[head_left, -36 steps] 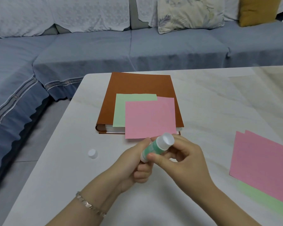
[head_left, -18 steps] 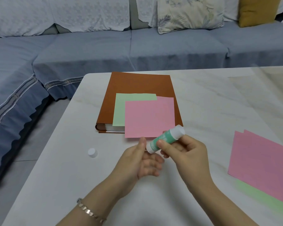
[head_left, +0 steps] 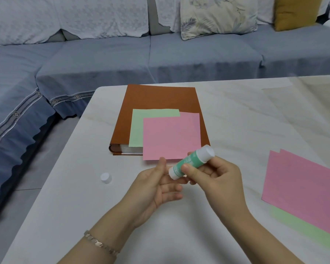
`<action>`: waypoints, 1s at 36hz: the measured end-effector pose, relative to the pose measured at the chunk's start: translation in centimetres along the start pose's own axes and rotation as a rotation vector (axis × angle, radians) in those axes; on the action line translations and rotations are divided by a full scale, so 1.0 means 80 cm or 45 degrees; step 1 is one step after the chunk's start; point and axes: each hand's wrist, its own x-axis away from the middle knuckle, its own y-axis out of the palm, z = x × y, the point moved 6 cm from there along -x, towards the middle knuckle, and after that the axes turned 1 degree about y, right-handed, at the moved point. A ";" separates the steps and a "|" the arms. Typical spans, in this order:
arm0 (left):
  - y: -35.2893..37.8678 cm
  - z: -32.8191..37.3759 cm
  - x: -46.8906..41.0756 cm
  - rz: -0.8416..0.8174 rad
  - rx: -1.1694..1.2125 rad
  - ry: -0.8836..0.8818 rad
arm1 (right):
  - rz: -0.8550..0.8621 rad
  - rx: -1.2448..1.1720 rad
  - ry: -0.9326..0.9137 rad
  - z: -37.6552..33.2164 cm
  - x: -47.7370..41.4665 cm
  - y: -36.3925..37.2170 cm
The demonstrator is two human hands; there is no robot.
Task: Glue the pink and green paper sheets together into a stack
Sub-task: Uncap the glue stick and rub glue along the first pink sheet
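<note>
Pinching a tilted green glue stick (head_left: pixel 189 162) with white ends is the right hand (head_left: pixel 217 179); the left hand (head_left: pixel 156 187), grip loose, holds nothing.

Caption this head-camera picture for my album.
Right hand grips a glue stick beside the open left hand; a pink sheet overlaps a green sheet on a brown album, white cap nearby.

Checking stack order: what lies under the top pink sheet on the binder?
Beneath the top pink paper sheet: a pale green paper sheet showing left and above, a second pink sheet edging out right, then the brown binder. Overlapped parts are hidden.
</note>
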 end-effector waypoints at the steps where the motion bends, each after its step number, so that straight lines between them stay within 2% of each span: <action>1: 0.000 -0.001 -0.001 0.025 0.000 0.002 | -0.012 0.014 -0.009 -0.001 0.001 0.001; 5: -0.003 0.002 0.001 0.039 0.068 0.159 | -0.009 0.007 -0.018 0.000 0.002 0.001; 10: -0.018 0.004 0.004 0.133 -0.124 0.382 | 0.031 0.043 -0.007 0.007 0.003 -0.003; 12: -0.017 0.003 0.004 0.081 -0.161 0.311 | 0.026 0.056 -0.003 0.009 0.003 -0.003; 15: -0.005 0.000 0.006 -0.058 -0.090 0.048 | 0.005 0.065 -0.014 0.008 0.004 -0.004; 17: -0.004 -0.002 0.008 -0.014 -0.169 -0.054 | -0.010 0.105 -0.028 0.009 0.003 -0.004; 20: 0.000 -0.006 0.007 -0.018 -0.121 -0.028 | -0.037 0.163 -0.062 0.007 0.004 -0.001; 24: -0.007 -0.004 0.006 -0.022 0.049 0.137 | -0.080 0.102 -0.091 0.000 0.005 0.003; 28: -0.023 -0.006 0.004 0.074 -0.063 0.316 | -0.041 0.195 -0.107 0.006 0.004 0.002; 30: -0.021 -0.006 0.004 -0.003 -0.057 0.276 | -0.020 0.244 -0.111 0.009 0.004 0.001; 33: -0.007 -0.008 0.008 -0.138 0.011 0.020 | -0.006 0.259 -0.110 0.010 0.004 -0.002; 36: -0.006 -0.010 0.010 -0.031 -0.102 -0.054 | -0.011 0.283 -0.098 0.010 0.005 -0.001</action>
